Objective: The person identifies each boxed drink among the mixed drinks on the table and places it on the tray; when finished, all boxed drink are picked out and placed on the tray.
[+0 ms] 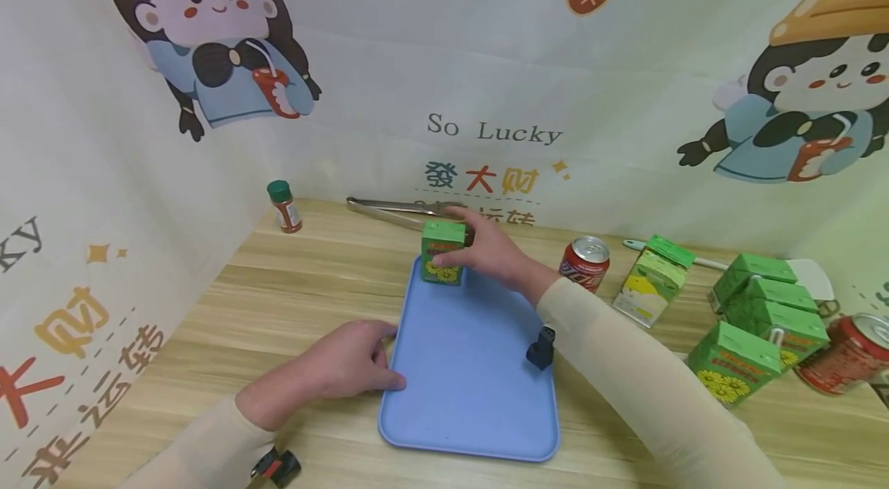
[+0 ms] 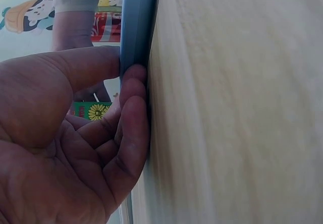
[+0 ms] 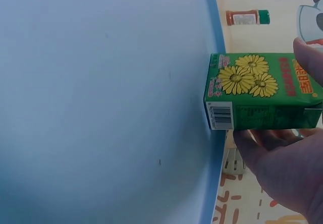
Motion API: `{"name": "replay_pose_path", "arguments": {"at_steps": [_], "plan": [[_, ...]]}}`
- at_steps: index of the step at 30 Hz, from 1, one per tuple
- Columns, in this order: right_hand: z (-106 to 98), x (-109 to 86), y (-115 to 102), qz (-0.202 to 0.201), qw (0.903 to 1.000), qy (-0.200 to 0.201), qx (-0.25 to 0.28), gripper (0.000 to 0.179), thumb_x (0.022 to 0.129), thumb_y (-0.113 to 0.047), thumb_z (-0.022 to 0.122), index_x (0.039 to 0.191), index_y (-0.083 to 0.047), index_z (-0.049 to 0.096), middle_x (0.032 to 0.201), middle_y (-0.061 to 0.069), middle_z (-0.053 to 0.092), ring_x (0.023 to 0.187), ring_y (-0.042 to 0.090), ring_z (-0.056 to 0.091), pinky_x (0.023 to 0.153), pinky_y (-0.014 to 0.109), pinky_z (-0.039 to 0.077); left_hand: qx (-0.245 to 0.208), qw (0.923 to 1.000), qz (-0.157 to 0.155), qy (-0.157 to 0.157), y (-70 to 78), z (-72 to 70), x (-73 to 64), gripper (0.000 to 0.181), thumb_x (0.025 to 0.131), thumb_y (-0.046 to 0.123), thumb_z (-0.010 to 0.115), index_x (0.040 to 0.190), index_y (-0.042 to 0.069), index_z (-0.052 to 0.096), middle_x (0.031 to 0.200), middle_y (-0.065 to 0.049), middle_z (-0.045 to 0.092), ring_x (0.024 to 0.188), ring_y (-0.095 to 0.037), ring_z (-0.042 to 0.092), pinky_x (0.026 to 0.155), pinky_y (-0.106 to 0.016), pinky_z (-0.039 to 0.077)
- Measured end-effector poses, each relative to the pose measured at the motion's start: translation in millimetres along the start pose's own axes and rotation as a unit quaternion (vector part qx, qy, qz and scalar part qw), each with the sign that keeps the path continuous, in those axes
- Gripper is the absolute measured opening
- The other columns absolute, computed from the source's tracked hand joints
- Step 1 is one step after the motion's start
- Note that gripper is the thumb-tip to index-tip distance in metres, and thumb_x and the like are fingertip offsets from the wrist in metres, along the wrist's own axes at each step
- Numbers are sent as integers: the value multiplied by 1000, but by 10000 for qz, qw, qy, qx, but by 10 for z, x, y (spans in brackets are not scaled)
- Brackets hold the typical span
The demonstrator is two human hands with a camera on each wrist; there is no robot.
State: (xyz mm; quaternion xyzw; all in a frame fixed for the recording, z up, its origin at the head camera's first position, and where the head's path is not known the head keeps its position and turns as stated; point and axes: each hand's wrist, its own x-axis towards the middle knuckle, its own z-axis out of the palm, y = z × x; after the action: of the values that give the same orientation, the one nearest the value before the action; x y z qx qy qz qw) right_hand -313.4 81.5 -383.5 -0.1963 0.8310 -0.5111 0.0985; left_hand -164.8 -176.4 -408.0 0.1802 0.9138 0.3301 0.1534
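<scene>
A blue tray [image 1: 472, 389] lies on the wooden table. My left hand [image 1: 350, 358] pinches its left rim; in the left wrist view the thumb [image 2: 96, 65] lies over the rim and the curled fingers are against its outer side and underside. At the tray's far left corner my right hand [image 1: 493, 250] grips a green drink carton [image 1: 443, 275] with yellow flowers printed on it. The carton [image 3: 252, 82] is upright, its bottom at the tray's far rim; whether it bears on the tray I cannot tell.
Behind the tray lie metal tongs [image 1: 396, 207]; a green-capped spice bottle [image 1: 285, 207] stands at the back left. To the right are a red soda can [image 1: 585, 261], a yellow-green carton [image 1: 653, 281], several green cartons [image 1: 736, 365], another red can [image 1: 843, 354] and a white utensil [image 1: 812, 277].
</scene>
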Motion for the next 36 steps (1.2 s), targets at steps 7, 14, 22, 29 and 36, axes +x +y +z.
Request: {"name": "replay_pose_path", "arguments": {"at_steps": [7,14,22,29,36], "plan": [[-24,-174,-21,-71,9994,95,322,108,88,-17,96,175,-13,32,159,17,58,149,39,55,121,56,45,40,10000,-10,63,5,12,-1,83,87,20,96,149,-18,55,71,5,67,62,-13,62,61,-31,50],[-55,-362,0,-221,9994,119,228,110,91,-19,96,176,-13,28,175,15,41,161,37,41,126,54,40,59,9999,7,85,-10,21,14,82,87,19,96,148,-18,55,70,5,66,61,-13,61,60,-30,48],[-109,-655,-42,-266,9994,205,3,109,92,-24,95,177,-19,27,178,13,36,162,35,39,126,50,40,58,9999,-38,74,-4,20,29,81,89,19,95,149,-18,55,69,3,66,60,-13,60,58,-29,46],[-177,-979,-52,-289,9984,446,204,104,93,-25,94,175,-13,31,175,16,42,157,42,46,124,55,42,87,9999,-20,92,-2,26,45,82,88,19,95,149,-18,55,69,4,66,60,-13,60,58,-30,47],[-287,-1280,44,-471,9964,677,-175,103,91,-21,96,173,-9,35,172,16,46,155,39,49,121,55,46,64,9999,-43,76,-1,27,39,82,89,19,95,150,-18,54,69,4,66,60,-13,60,57,-29,46]]}}
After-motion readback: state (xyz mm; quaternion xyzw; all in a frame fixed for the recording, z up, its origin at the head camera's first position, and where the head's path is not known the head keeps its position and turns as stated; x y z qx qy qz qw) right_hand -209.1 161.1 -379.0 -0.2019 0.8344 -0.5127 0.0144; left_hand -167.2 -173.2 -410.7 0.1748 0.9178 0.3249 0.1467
